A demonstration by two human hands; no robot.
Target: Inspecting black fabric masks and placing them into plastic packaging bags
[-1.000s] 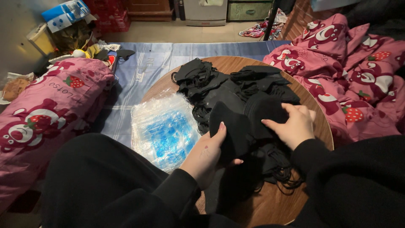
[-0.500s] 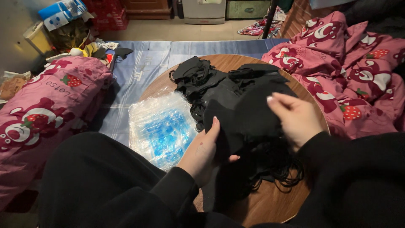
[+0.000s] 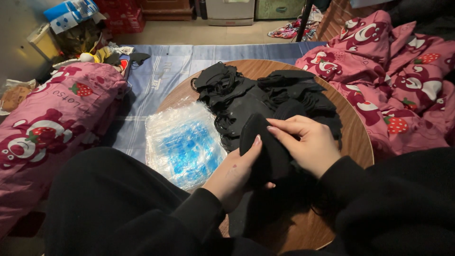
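Both hands work at the near edge of a round wooden table (image 3: 353,142), over a heap of black face masks (image 3: 265,97).

Left hand (image 3: 237,175): palm up under a single black mask (image 3: 265,149), thumb closed over its left edge, so the hand is curled about the piece. Right hand (image 3: 308,144): fingers bent, tips pinching the mask's top edge from the right. The mask sits between the two hands, raised a little above the pile and touching both.

Step in hand, as I judge it: one mask has been picked out of the heap and is being squared or folded flat. The next move seems to call for a clean pinch on both edges so the ear loops do not drag neighbouring masks along, then a free spot to set it down.

A clear plastic bag (image 3: 185,142) with blue print lies flat just left of the pile, half on the table. Pink patterned bedding (image 3: 52,123) lies left and right; a blue mat (image 3: 166,71) lies beyond.

Hard to tell: black on black hides where the held mask ends and the pile begins. Left fingers are hidden beneath it. Loops tangle; count of masks unreadable. Sleeves and lap cover the table's near rim.
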